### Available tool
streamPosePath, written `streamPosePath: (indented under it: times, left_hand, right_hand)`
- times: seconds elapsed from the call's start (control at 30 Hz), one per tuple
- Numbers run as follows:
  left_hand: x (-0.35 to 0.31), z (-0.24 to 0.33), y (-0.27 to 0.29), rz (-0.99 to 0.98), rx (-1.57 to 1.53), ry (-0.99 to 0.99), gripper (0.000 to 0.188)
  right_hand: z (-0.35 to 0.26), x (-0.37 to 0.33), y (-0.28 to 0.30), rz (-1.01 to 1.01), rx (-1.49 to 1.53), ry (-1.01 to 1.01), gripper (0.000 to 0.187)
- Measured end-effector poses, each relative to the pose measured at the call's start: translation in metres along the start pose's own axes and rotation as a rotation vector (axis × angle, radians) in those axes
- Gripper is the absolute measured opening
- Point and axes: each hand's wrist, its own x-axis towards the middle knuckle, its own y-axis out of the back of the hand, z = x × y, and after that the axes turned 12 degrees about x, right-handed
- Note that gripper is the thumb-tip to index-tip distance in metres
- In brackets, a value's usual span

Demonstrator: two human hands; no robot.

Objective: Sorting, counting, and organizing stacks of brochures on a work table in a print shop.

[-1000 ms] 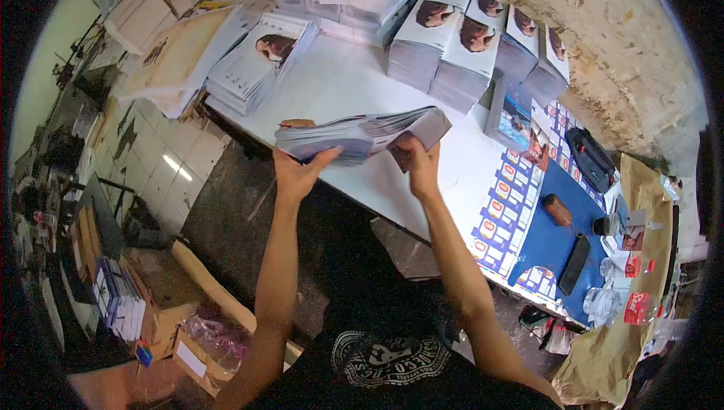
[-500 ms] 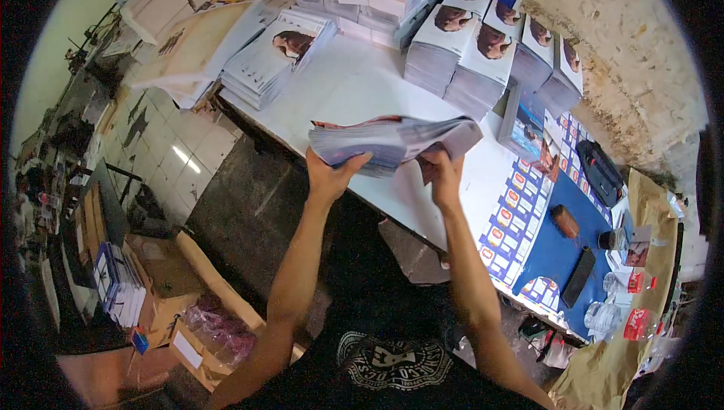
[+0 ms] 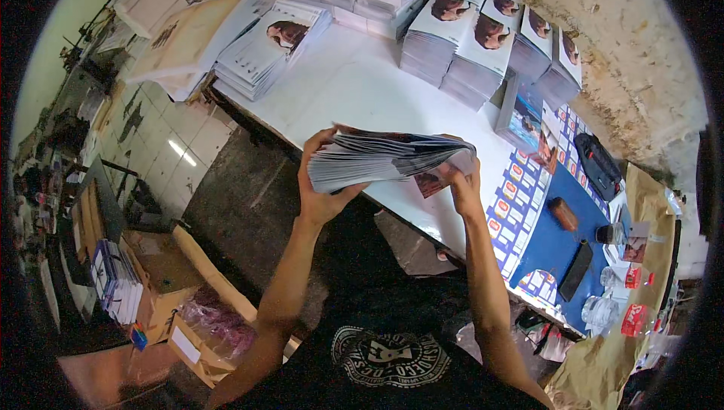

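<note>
A thick stack of printed sheets (image 3: 385,160), lifted higher off the white counter (image 3: 354,86) than a moment before, is gripped at its ends by the left hand (image 3: 320,184) and right hand (image 3: 461,180), both closed on it, apparently for squaring, near piled booklets (image 3: 460,33)

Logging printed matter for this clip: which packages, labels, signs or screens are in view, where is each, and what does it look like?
Sheaf of printed booklets: grey-white, held between left hand and right hand.
Booklet stacks: far side of the white table, white covers with portraits.
Label sheet: table's right, blue with small white-red rectangles.
Cardboard box: floor, lower left, brown with white label.
Phone: dark, on the blue sheet.
</note>
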Motion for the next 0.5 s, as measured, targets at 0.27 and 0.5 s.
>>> streamPosePath:
  times: [0.27,0.5]
  left_hand:
    - [0.017,-0.003,-0.009,-0.071,-0.070,-0.036,0.065]
    - [0.027,-0.017,-0.003,-0.092,-0.058,0.092,0.072]
  right_hand:
    - [0.001,0.011,-0.008,0.144,-0.034,-0.017,0.030]
    - [0.023,-0.003,0.063,0.116,-0.149,-0.061,0.056]
